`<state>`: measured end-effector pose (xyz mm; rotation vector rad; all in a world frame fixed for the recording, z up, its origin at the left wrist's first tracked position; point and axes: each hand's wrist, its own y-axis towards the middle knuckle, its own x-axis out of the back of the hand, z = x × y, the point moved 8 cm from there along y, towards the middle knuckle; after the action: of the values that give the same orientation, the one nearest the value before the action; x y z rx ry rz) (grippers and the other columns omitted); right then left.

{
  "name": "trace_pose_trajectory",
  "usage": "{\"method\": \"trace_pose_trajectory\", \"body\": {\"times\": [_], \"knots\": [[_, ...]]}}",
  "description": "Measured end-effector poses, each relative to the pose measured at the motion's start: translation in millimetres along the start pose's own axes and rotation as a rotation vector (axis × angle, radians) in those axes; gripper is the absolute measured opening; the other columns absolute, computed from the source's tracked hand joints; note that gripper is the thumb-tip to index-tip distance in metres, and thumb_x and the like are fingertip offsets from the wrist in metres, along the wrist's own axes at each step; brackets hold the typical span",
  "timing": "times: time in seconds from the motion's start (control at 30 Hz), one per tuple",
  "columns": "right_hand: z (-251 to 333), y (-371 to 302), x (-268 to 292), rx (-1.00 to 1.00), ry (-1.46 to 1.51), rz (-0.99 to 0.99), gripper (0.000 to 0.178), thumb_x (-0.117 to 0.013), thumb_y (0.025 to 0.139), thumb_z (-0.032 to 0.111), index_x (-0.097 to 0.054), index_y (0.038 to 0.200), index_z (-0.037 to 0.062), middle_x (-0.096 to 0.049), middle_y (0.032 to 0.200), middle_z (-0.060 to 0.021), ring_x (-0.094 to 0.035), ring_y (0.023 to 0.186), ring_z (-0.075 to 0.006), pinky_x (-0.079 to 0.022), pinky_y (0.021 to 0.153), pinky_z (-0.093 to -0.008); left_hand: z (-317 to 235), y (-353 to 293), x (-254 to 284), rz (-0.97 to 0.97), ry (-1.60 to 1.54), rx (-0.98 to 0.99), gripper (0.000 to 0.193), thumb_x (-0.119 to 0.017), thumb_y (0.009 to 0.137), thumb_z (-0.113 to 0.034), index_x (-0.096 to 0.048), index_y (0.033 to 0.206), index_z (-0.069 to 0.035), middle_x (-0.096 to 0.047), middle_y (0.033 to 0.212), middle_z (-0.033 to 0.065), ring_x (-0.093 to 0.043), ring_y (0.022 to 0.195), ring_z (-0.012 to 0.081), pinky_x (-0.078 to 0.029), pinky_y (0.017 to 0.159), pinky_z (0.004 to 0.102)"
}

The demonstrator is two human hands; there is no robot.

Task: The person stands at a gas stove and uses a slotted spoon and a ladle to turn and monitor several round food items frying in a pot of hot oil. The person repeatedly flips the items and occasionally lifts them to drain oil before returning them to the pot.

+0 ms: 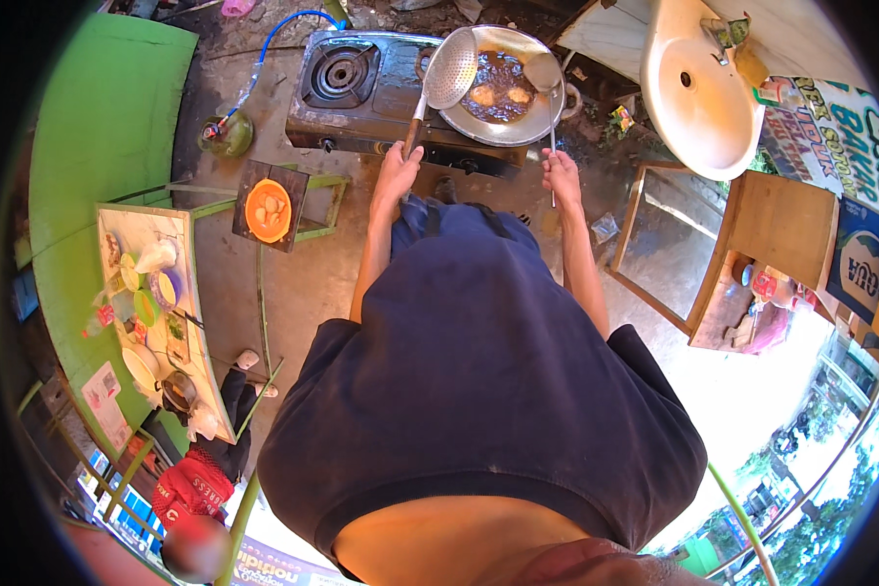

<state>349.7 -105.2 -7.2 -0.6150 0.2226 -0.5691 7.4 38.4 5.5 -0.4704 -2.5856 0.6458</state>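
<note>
1. Stands close to the front of the stove (391, 103) in a dark shirt (479, 381), on grey floor (303, 293) stretching left to a stool (300, 190) and a bench (203, 366), and right to a wooden cabinet (791, 215).
2. Has the rounded edge of a sink (703, 107) well to the right, with the right-hand loop of the wok (508, 135) jutting out on that side.
3. Wraps the left grip (397, 171) around the wooden handle of a strainer (452, 68), fingers curled firmly round it; holds the strainer's holed metal head over the wok's left edge. Cannot tell whether head and edge touch.
4. Wraps the right grip (561, 178) around the thin handle of a spatula (543, 71), fingers folded in; holds its rounded head over the right part of the wok. Cannot tell whether it dips in.
5. Has the wok on the stove's right side, with dark oil and two golden pieces (482, 95) inside, lying side by side near the middle.
6. Has an orange bowl (268, 234) on the stool, with pale, rounded lumps inside.
7. Has a purple-rimmed bowl (166, 286), a green bowl (146, 308) and a dark pan (178, 391) on the bench; cannot make out their contents.
</note>
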Motion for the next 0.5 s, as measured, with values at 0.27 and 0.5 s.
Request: {"method": "trace_pose_trajectory", "body": {"times": [0.27,0.5], "knots": [[-18.4,-20.2,-5.4,0.012,-0.113,-0.094,0.021,-0.046,0.104,0.017,-0.061,0.114,0.0047,-0.052,0.072,0.0037,-0.041,0.052,-0.0034,-0.037,0.046,-0.0224,5.9,-8.0,3.9,0.020,-0.135,-0.019,0.030,-0.063,0.099,-0.033,-0.055,0.106,-0.005,-0.052,0.068,-0.0019,-0.043,0.050,0.0056,-0.033,0.044,0.0251],[-16.4,-19.9,-8.2,0.013,-0.110,-0.052,0.022,-0.048,0.103,0.017,-0.063,0.112,0.0035,-0.053,0.072,0.0036,-0.042,0.052,-0.0035,-0.036,0.044,-0.0220,10.3,-13.0,2.5,0.016,-0.164,-0.009,0.028,-0.063,0.099,-0.032,-0.054,0.104,-0.006,-0.051,0.068,-0.0025,-0.043,0.050,0.0050,-0.033,0.044,0.0243]]}}
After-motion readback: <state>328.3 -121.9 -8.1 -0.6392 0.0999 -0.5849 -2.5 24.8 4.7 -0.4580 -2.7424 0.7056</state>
